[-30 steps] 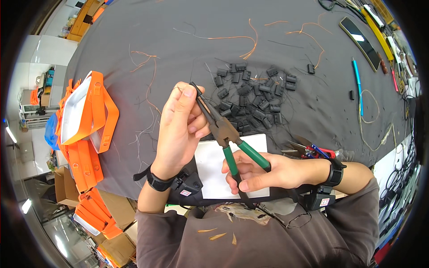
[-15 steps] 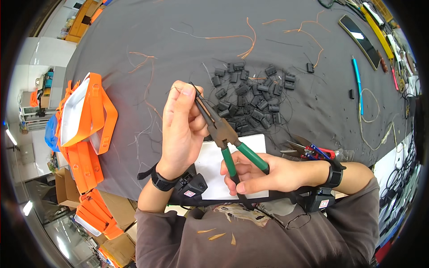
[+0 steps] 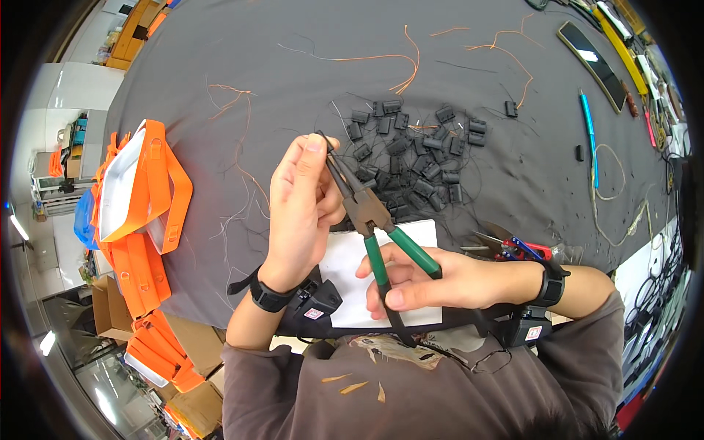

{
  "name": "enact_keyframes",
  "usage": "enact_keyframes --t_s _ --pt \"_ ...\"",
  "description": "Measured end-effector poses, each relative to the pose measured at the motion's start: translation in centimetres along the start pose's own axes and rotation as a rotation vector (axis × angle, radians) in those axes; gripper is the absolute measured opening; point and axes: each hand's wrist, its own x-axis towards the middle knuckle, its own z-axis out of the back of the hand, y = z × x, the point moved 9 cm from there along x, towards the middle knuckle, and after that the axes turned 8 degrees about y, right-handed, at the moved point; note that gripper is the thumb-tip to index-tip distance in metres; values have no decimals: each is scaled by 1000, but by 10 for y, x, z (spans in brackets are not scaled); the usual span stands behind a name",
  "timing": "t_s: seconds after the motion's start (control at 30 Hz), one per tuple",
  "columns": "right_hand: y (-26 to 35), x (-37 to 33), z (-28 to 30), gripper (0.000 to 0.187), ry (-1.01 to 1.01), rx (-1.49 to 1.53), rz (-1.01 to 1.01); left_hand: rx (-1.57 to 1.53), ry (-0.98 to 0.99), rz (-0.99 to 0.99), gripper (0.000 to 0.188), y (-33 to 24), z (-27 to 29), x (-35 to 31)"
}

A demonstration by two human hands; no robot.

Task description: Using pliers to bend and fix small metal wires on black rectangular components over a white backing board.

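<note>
My right hand point(image 3: 433, 282) is wrapped around the green handles of long-nosed pliers point(image 3: 367, 213), which are spread apart. Their dark jaws slant up and left, and the tips reach the fingertips of my left hand point(image 3: 302, 198). Thumb and fingers of that hand are pinched together at the tips, over something small and dark that is too hidden to name. Just beyond the pliers lies a heap of small black cylindrical parts point(image 3: 423, 188) with thin dark wires. Beneath my hands is a white sheet point(image 3: 348, 271).
Orange straps point(image 3: 180, 187) hang at the table's left. Orange wire scraps point(image 3: 411, 73) lie on the grey cloth point(image 3: 220, 44). To the right are a phone point(image 3: 590, 66), a blue pen point(image 3: 589, 136) and cutters point(image 3: 513, 248) with red and blue handles. Cables crowd the right edge.
My left hand has shifted slightly to the right, and the pliers' jaws have moved a little with it. The thin thread beside the left fingertips no longer shows.
</note>
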Motion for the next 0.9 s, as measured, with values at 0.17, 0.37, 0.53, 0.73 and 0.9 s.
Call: enact_keyframes --t_s 0.17,0.37,0.53,0.73,0.9 --pt "-2 2 -6 61 37 212 -57 7 -130 -113 27 -26 23 1" --pt "-1 3 -5 64 67 259 -55 451 241 -71 22 -90 53 4" --pt "2 1 -12 73 108 138 -159 1026 587 247 21 -86 34 -11" --pt "-3 -2 -17 75 199 86 -208 1214 842 381 25 -73 16 -2" --pt "-1 -1 -19 71 199 123 -180 1249 905 415 27 -74 26 10"
